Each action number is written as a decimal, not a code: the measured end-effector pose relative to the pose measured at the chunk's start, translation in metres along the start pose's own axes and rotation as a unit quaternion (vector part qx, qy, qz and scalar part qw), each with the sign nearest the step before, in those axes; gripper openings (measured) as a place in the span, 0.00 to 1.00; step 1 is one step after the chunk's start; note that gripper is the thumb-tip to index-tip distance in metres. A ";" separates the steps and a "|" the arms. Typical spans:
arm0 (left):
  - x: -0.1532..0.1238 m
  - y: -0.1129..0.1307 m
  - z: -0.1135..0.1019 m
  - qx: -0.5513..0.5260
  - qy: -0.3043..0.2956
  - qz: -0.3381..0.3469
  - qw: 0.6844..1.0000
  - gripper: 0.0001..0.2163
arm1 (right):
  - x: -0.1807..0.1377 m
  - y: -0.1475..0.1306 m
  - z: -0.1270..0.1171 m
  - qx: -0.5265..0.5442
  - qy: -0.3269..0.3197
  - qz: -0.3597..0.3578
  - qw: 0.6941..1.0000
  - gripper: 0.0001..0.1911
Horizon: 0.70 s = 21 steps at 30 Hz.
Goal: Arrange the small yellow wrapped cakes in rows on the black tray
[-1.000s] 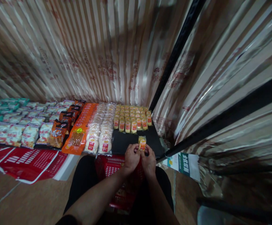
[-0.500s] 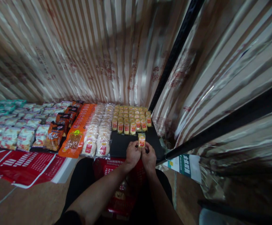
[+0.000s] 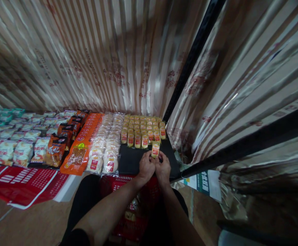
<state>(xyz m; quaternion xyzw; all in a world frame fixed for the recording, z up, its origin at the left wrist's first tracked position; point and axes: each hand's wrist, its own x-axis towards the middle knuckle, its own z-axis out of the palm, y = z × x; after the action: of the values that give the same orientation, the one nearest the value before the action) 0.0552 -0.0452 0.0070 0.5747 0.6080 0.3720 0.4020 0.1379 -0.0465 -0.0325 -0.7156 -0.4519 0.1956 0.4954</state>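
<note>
Both of my hands meet over the front of a black shelf, holding one small yellow snack packet upright between them. The fingers of my left hand pinch its lower left side. On its lower right side my right hand grips it in the same way. Just behind the held packet stand several rows of matching yellow packets with red and white labels. To their left lie clear bags of round white crackers, in two columns.
Orange stick-snack packs, brown-orange bags and white snack bags fill the shelf's left. A red basket sits between my knees. A red bag hangs below the shelf. Black posts and a striped curtain border the shelf.
The held packet has shifted slightly up and forward, closer to the front row of yellow packets. Both hands still hold it. The view has turned slightly.
</note>
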 end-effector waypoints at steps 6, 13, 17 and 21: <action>0.006 0.000 0.004 -0.013 0.010 -0.016 1.000 0.17 | 0.013 0.002 0.007 0.009 0.001 -0.008 1.000 0.22; 0.016 0.002 0.008 -0.007 0.015 -0.004 1.000 0.17 | 0.022 0.002 0.011 0.012 -0.006 -0.027 1.000 0.25; 0.021 0.002 0.010 0.006 0.019 -0.010 1.000 0.18 | 0.026 0.005 0.015 0.015 -0.006 -0.030 0.999 0.26; 0.023 0.004 0.010 0.017 0.019 -0.010 1.000 0.17 | 0.029 0.011 0.020 0.015 -0.003 -0.037 0.999 0.25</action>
<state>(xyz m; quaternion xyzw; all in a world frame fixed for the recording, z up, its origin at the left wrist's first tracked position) 0.0660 -0.0216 0.0050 0.5679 0.6277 0.3686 0.3841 0.1433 -0.0120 -0.0461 -0.6903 -0.4765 0.1863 0.5115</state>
